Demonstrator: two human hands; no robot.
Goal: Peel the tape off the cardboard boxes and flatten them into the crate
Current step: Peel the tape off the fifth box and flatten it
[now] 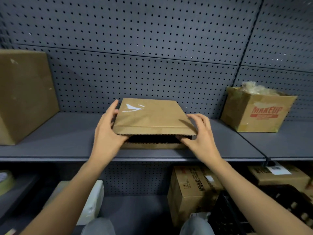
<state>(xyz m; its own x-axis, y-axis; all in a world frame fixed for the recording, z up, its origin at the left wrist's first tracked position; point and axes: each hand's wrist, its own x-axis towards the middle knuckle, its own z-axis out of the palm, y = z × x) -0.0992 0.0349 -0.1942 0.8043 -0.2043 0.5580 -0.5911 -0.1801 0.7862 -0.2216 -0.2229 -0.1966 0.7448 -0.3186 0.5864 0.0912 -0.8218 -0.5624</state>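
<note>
Head view is showing a shallow brown cardboard box (152, 117) lying mid-shelf on the grey shelf (64, 133). Its near end is gaping open and dark inside, and a shiny strip of clear tape (133, 108) is clinging to the far left of its top panel. The left hand (108, 129) is gripping the box's left side, thumb lying along the edge and fingers tucked beneath. The right hand (201, 133) is pinching the near right corner, fingers spreading over the top and thumb under the top panel. Bare shelf is stretching on both sides, with the pegboard wall (152, 48) standing just behind. A large plain carton (25, 95) is sitting well apart at left and a MAKEUP carton (257, 112) holding crumpled wrap at right. Below, printed cartons (191, 189) are crowding beside a black crate (237, 211).
</note>
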